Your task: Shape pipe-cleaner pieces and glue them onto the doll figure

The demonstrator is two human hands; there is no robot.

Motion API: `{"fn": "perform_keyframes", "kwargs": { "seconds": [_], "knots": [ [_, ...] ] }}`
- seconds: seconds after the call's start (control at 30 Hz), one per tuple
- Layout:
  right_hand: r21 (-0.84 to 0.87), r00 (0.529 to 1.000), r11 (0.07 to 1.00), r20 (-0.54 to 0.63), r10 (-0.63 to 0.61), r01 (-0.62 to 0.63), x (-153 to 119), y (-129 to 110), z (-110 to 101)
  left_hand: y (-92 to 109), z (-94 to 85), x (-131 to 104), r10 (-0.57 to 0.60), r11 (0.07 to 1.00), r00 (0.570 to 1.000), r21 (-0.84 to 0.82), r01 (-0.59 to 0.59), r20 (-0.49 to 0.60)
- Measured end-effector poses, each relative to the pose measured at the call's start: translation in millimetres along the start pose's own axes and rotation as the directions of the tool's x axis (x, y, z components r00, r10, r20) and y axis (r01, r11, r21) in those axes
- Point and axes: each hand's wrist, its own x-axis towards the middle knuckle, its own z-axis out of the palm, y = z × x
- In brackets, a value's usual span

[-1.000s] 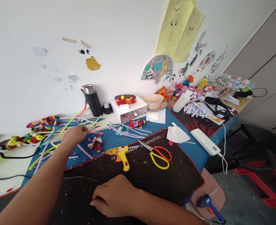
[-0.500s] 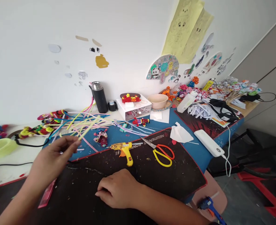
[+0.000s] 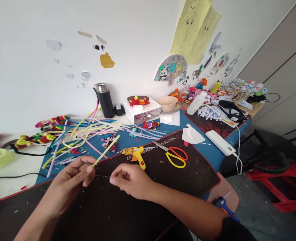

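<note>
A short pale yellow-green pipe cleaner sticks up at a slant from my left hand, pinched between thumb and fingers. Just right of it, my right hand is curled above the dark mat, thumb against the index finger, and nothing shows in it. Beyond my right hand lies a yellow glue gun, with scissors with red and yellow handles beside it. Behind the held pipe cleaner sits a small dark red fuzzy figure. Loose pipe cleaners in several colours spread behind my left hand.
A black thermos, a white box and a beige bowl stand along the wall. A white power bank with a cable lies near the right table edge. A blue glue gun rests lower right.
My left hand has moved away from the pile toward my right hand, bringing the yellow-green pipe cleaner along. My right hand has lifted slightly and turned. The view has shifted a little.
</note>
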Motion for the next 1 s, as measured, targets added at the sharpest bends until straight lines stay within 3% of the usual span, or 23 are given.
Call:
{"fn": "perform_keyframes", "kwargs": {
  "seconds": [0.1, 0.27, 0.5, 0.77, 0.9, 1.0],
  "knots": [
    [0.189, 1.0, 0.982, -0.008, 0.023, -0.021, 12.7, -8.6, -2.5, 2.4, -1.1, -0.7, 0.003, 1.0, 1.0, -0.014, -0.003, -0.005],
    [0.355, 0.998, 0.935, -0.062, -0.002, 0.024, 34.6, -25.3, -5.9, 5.9, -3.5, 0.7, 0.012, 0.999, 1.0, 0.034, -0.011, -0.021],
    [0.484, 0.991, 0.875, -0.102, 0.085, -0.025, 47.2, -26.0, -8.1, 7.7, -6.8, -0.8, 0.028, 0.999, 0.999, 0.043, -0.029, 0.029],
    [0.516, 0.992, 0.857, -0.115, 0.052, 0.015, 54.7, -31.1, -12.3, -1.4, -16.1, 1.4, -0.016, 0.997, 0.997, 0.081, 0.01, 0.074],
    [0.528, 0.989, 0.847, -0.148, 0.019, 0.063, 60.6, -33.5, -15.9, 1.3, -17.5, -0.2, 0.045, 0.994, 0.998, -0.098, -0.048, -0.031],
    [0.523, 0.98, 0.841, -0.194, -0.041, 0.139, 69.1, -38.7, -20.1, 18.2, -0.2, -0.3, 0.11, 0.945, 0.978, -0.284, -0.159, -0.18]
  ]
}}
